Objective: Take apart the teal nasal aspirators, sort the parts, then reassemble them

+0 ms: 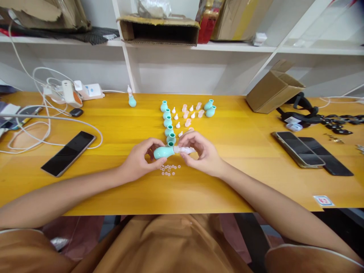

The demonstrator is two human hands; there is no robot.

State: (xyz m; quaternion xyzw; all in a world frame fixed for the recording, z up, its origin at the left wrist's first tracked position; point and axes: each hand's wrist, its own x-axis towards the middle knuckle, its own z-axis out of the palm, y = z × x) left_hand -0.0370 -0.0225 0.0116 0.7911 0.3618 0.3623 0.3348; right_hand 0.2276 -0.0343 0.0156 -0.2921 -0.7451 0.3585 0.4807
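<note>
My left hand (140,159) grips a teal rubber bulb (163,152) lying sideways just above the yellow table (233,182). My right hand (200,152) pinches a clear plastic tip (184,150) that meets the bulb's mouth. Under the hands lies a scatter of several tiny pale rings (170,169). Behind them a row of several upright teal bulbs (167,122) runs away from me, with several loose white and pink tips (188,113) to its right. Two more teal bulbs (209,108) rest beyond the tips. One assembled bulb with its tip (131,98) stands alone at the back.
A black phone (68,152) lies at the left among white cables and chargers (71,93). Two phones (309,151) lie at the right, near a tilted cardboard box (273,90) and black straps (313,113). White shelves with boxes (159,30) stand behind the table.
</note>
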